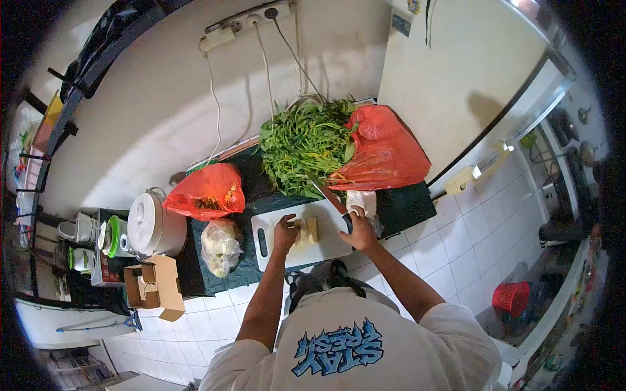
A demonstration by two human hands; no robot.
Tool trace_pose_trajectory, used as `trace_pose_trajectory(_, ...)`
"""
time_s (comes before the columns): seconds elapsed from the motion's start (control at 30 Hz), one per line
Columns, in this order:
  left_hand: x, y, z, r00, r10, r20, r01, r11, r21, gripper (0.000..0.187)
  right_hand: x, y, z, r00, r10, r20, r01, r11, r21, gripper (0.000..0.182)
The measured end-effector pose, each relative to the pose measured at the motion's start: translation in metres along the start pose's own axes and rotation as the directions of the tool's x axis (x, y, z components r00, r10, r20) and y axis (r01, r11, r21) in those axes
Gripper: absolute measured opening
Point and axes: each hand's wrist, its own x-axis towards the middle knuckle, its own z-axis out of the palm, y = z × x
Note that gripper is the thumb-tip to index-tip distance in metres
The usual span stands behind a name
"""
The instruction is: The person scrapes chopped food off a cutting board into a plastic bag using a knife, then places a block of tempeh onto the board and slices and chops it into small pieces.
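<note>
A kitchen knife (326, 194) is gripped by its dark handle in my right hand (358, 229), its blade raised and slanting up to the left over the board's far edge. My left hand (285, 232) rests over the white cutting board (274, 217), fingers curled against a pale oblong piece of food (298, 233). Beside that lies another pale oblong piece (313, 229), apart from both hands. The exact kind of food is too small to tell. A whitish package (362, 203) sits just beyond my right hand, partly hidden by it.
Behind the board are a heap of leafy greens (303, 146) and a red plastic bag (388, 153). To the left stand an open red bag (207, 189), a clear bag with pale contents (222, 246), a white lidded container (151, 221) and an open cardboard box (163, 287).
</note>
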Motion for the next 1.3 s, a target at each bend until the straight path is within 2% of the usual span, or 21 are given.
trace_pose_trajectory(0.07,-0.002,0.007,-0.005,1.0,0.008,-0.008,-0.008,1.0,-0.013,0.044,-0.006,0.01,0.023,0.98,-0.133,-0.151,0.138,0.99,0.021,0.067)
trace_pose_trajectory(0.1,-0.008,0.022,-0.008,0.998,-0.027,0.052,0.037,0.978,-0.207,0.039,-0.01,0.003,0.025,0.976,-0.124,-0.176,0.131,0.991,0.029,0.063)
trace_pose_trajectory(0.13,-0.013,0.034,-0.011,0.992,-0.047,0.118,0.09,0.917,-0.39,0.033,-0.011,0.0,0.03,0.976,-0.13,-0.178,0.137,0.99,0.03,0.063)
trace_pose_trajectory(0.2,-0.024,0.056,-0.007,0.989,-0.068,0.131,0.123,0.868,-0.48,0.029,-0.009,-0.006,0.038,0.998,-0.056,0.019,0.05,0.971,0.235,0.062)
trace_pose_trajectory(0.23,-0.028,0.066,-0.004,0.985,-0.09,0.15,0.161,0.808,-0.567,0.026,-0.01,-0.012,0.042,0.987,-0.149,-0.056,0.159,0.932,0.326,0.054)
trace_pose_trajectory(0.27,-0.034,0.074,-0.001,0.985,-0.093,0.146,0.16,0.81,-0.564,0.026,-0.006,-0.018,0.048,0.987,-0.151,-0.055,0.161,0.93,0.331,0.054)
trace_pose_trajectory(0.37,-0.044,0.086,0.008,0.979,-0.093,0.182,0.188,0.757,-0.626,0.027,-0.003,-0.056,0.039,0.998,-0.051,0.047,-0.014,0.518,0.855,0.035)
trace_pose_trajectory(0.5,-0.056,0.103,0.012,0.974,-0.126,0.187,0.218,0.741,-0.636,0.027,0.007,-0.053,0.055,0.997,-0.002,0.08,-0.07,0.462,0.884,0.033)
trace_pose_trajectory(0.6,-0.061,0.095,0.008,0.977,-0.127,0.171,0.204,0.787,-0.582,0.03,0.016,-0.038,0.067,0.996,0.021,-0.087,0.051,0.663,0.747,0.031)
trace_pose_trajectory(0.67,-0.066,0.084,0.0,0.954,-0.085,0.288,0.229,0.827,-0.514,0.034,0.012,-0.036,0.059,0.999,0.042,-0.032,0.004,0.531,0.847,0.031)
trace_pose_trajectory(0.7,-0.068,0.079,-0.001,0.947,-0.123,0.298,0.26,0.836,-0.483,0.039,0.009,-0.04,0.048,0.999,0.043,-0.034,0.006,0.533,0.846,0.031)
trace_pose_trajectory(0.77,-0.072,0.074,0.002,0.953,-0.14,0.27,0.249,0.868,-0.429,0.038,0.001,-0.052,0.023,0.991,0.125,0.056,-0.107,0.45,0.887,0.031)
trace_pose_trajectory(0.87,-0.07,0.061,0.007,0.959,-0.154,0.237,0.226,0.922,-0.315,0.036,-0.006,-0.055,0.004,0.993,0.112,0.027,-0.076,0.462,0.883,0.033)
trace_pose_trajectory(0.97,-0.074,0.062,0.019,0.963,-0.155,0.221,0.235,0.884,-0.405,0.038,-0.01,-0.036,0.006,0.998,0.017,-0.066,0.047,0.532,0.845,0.034)
trace_pose_trajectory(1.03,-0.067,0.061,0.028,0.87,-0.248,0.427,0.463,0.711,-0.53,0.041,-0.016,-0.029,0.003,0.996,0.035,-0.076,0.044,0.551,0.833,0.032)
trace_pose_trajectory(1.07,-0.065,0.061,0.033,0.864,-0.245,0.439,0.468,0.711,-0.524,0.041,-0.015,-0.027,0.001,0.996,0.032,-0.085,0.052,0.566,0.823,0.031)
trace_pose_trajectory(1.13,-0.063,0.066,0.039,0.723,-0.294,0.625,0.67,0.518,-0.532,0.044,-0.013,-0.016,-0.004,0.993,0.074,-0.094,0.031,0.6,0.8,0.029)
trace_pose_trajectory(1.17,-0.064,0.067,0.039,0.702,-0.288,0.652,0.684,0.529,-0.502,0.045,-0.01,-0.003,-0.004,0.984,0.052,-0.169,0.095,0.651,0.753,0.028)
trace_pose_trajectory(1.2,-0.064,0.064,0.039,0.702,-0.289,0.651,0.684,0.529,-0.503,0.045,-0.007,0.009,-0.004,0.971,0.024,-0.239,0.155,0.697,0.7,0.027)
trace_pose_trajectory(1.23,-0.062,0.054,0.04,0.761,-0.279,0.586,0.614,0.601,-0.512,0.046,-0.003,0.019,-0.008,0.976,0.051,-0.212,0.11,0.723,0.682,0.025)
trace_pose_trajectory(1.3,-0.053,0.02,0.036,0.887,-0.172,0.429,0.398,0.757,-0.518,0.047,-0.001,0.028,-0.022,0.937,0.035,-0.347,0.192,0.779,0.597,0.022)
